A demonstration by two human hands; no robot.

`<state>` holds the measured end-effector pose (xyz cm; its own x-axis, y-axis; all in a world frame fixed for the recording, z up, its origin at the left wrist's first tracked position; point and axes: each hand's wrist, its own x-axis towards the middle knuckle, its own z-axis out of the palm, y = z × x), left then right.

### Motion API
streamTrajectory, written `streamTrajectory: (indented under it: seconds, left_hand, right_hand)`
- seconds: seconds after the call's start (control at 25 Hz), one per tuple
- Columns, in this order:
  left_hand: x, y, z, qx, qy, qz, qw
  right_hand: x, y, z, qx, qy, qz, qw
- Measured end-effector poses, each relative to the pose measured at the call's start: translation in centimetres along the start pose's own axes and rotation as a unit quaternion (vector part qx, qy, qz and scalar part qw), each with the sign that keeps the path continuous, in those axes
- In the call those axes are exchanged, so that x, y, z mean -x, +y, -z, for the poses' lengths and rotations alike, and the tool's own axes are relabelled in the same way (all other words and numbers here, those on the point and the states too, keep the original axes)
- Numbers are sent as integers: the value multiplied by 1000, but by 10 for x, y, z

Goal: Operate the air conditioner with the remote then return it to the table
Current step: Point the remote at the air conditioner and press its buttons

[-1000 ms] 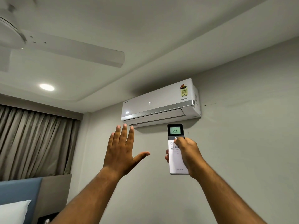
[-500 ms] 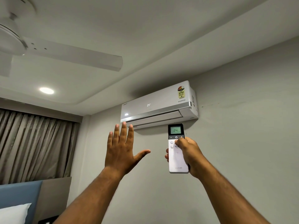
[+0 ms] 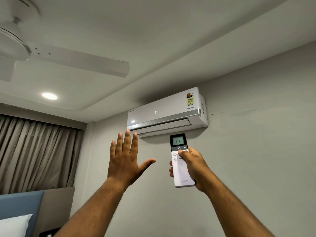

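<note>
A white split air conditioner [image 3: 164,112] hangs high on the grey wall and its front shows 24. Its lower flap stands slightly open. My right hand [image 3: 195,168] holds a white remote [image 3: 181,173] upright just below the unit, thumb resting on the buttons under the power key. The remote's dark top has a lit screen reading 24. My left hand [image 3: 126,161] is raised to the left of the remote, palm toward the unit, fingers spread, holding nothing. No table is in view.
A white ceiling fan [image 3: 51,59] hangs at the upper left beside a round ceiling light [image 3: 49,96]. Brown curtains [image 3: 34,154] cover the left wall. A blue headboard [image 3: 18,206] and a white pillow [image 3: 13,226] sit at the bottom left.
The view has tilted slightly, so the air conditioner sits a little lower and further left in frame. Both hands keep nearly the same pose; the thumb stays on the remote's buttons.
</note>
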<state>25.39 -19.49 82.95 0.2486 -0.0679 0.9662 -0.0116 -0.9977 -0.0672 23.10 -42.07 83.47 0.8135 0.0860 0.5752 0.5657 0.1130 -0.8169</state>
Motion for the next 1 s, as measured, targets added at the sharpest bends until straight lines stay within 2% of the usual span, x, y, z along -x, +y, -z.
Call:
streamTrajectory:
  seconds: [1.0]
  left_hand:
    - [4, -12, -6, -7, -2, -11, 1000]
  right_hand:
    - [1, 14, -15, -30, 20, -5, 999]
